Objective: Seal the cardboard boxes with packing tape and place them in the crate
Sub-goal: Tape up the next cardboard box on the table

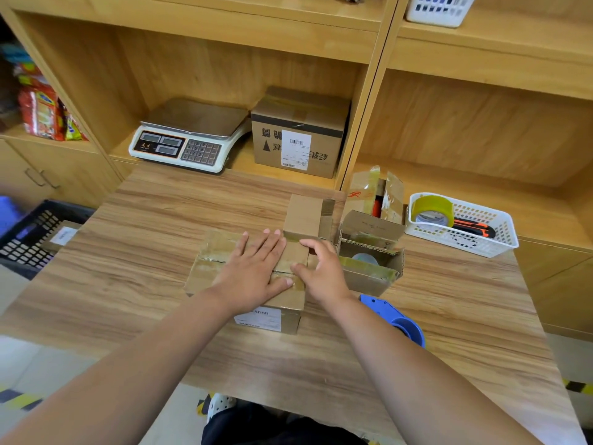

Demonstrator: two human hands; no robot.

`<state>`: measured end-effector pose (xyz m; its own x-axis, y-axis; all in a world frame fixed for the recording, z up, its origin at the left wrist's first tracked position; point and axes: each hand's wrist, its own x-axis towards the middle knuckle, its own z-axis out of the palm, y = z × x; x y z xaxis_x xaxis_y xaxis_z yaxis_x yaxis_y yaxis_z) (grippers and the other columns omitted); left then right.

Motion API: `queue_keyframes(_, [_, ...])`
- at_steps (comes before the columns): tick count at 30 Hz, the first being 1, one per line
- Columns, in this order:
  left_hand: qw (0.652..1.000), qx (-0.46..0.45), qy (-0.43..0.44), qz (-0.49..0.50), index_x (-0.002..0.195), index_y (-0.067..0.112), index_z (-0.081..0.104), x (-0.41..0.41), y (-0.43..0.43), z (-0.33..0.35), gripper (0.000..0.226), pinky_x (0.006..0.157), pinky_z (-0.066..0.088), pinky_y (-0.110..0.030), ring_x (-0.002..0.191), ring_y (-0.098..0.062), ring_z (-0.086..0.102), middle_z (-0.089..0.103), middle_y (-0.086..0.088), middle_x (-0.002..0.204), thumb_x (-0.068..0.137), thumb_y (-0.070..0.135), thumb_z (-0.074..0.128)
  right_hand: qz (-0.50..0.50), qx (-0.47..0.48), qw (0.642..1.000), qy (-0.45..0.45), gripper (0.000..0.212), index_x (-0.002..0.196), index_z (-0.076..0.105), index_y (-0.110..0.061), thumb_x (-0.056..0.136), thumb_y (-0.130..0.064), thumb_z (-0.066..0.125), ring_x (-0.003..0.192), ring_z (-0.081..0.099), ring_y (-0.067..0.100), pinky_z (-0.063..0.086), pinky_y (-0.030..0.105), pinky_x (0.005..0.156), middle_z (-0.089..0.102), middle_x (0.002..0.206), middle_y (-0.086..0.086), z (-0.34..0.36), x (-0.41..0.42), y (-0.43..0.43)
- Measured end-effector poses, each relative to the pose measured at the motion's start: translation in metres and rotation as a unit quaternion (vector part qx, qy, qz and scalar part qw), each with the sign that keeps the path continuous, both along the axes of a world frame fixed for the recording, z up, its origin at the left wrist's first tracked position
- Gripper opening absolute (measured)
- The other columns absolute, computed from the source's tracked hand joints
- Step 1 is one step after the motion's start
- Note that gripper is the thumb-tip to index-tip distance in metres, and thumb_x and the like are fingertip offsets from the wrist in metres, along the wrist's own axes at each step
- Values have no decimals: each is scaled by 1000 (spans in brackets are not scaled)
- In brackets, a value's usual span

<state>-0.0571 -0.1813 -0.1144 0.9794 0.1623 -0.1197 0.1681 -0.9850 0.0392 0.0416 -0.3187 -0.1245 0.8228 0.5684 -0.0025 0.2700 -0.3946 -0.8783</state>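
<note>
At frame centre, the left hand (253, 274) presses flat on the taped box (210, 252), the right hand (322, 273) touching its edge with loosely bent fingers.

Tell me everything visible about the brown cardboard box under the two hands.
The brown cardboard box lies on the wooden table, flaps closed, clear tape along the top seam. A white label is on its near side. The left hand presses flat on top; the right hand touches its right edge. A smaller cardboard box stands behind its right corner.
</note>
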Motion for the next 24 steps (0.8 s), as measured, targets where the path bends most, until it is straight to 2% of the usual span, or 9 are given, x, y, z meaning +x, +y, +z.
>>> queue_keyframes(2, [1000,1,0,-3,150,18,-11,0,1,0,88,116,-15,-43,143,-15,-21,-19,1,157,80,71,-1,-14,5,1000,0,37,115,60,-17,80,-13,71,101,45,5,28,-3,75,46,113,-7,0,1,4])
queue_keyframes(4, [1000,0,-4,-5,150,18,-10,0,1,-1,88,116,-15,-42,143,-15,-20,-17,1,157,80,71,0,-29,5,1000,-10,27,108,61,-18,82,-14,69,96,47,8,33,7,74,48,109,-7,0,2,7])
queue_keyframes(7, [1000,-20,-13,-1,151,19,-5,1,3,-1,90,116,-14,-40,145,-12,-14,-9,4,159,79,73,8,-25,-12,999,-33,26,110,61,-15,84,-16,67,95,47,11,40,25,83,49,108,-4,0,1,9])
queue_keyframes(9, [999,-31,-24,3,152,19,0,4,7,0,93,117,-9,-38,145,-12,-6,-1,4,160,79,75,15,-9,-20,999,-24,32,116,59,-15,85,-18,67,97,48,10,42,30,90,47,111,-7,1,-1,6])
queue_keyframes(14, [998,-45,-52,-8,151,23,13,11,22,4,85,113,6,-34,141,-17,14,17,3,157,85,71,35,34,-21,998,39,51,132,50,-16,84,-14,68,117,45,13,38,32,105,43,123,-6,7,-2,-2])
queue_keyframes(17, [997,-37,-61,-39,150,30,18,16,31,7,70,110,12,-34,137,-15,23,26,9,154,91,62,35,62,-37,993,90,68,142,40,-20,81,-13,72,122,41,9,34,17,102,39,136,-3,11,0,-7])
queue_keyframes(20, [994,-65,-70,-55,150,32,19,18,36,8,58,109,11,-32,139,-11,21,24,11,155,97,51,33,82,-60,988,119,85,146,33,-25,75,-15,78,126,37,7,31,17,104,33,140,-7,13,1,-10])
queue_keyframes(22, [993,-82,-72,-55,150,30,17,17,41,8,55,110,10,-29,141,-9,17,20,11,156,99,45,32,66,-58,989,118,85,143,37,-29,71,-17,81,129,37,7,31,22,109,34,141,-7,13,0,-10])
queue_keyframes(24, [993,-84,-72,-30,151,26,16,13,49,9,61,111,9,-29,142,-10,13,19,9,157,98,48,34,40,-46,991,116,78,136,43,-34,70,-18,81,125,39,6,32,21,106,39,138,-8,12,-2,-7])
